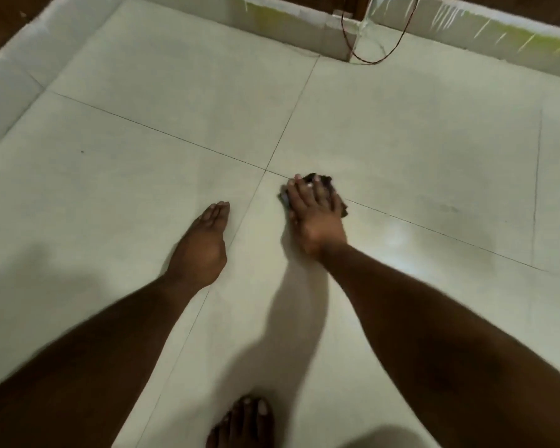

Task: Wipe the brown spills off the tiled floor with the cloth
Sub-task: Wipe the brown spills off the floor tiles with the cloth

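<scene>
Across the pale tiled floor [143, 195], both forearms extend forward. Left hand [204, 244] rests flat on a tile, fingers together, grip holding nothing. Right hand [316, 211] presses palm-down on the dark cloth [338, 195], fingers spread over it, just beside the grout-line crossing. A bare foot [243, 421] stands near the bottom edge. A thin cable [372, 59] loops at the far white wall [272, 24].
</scene>
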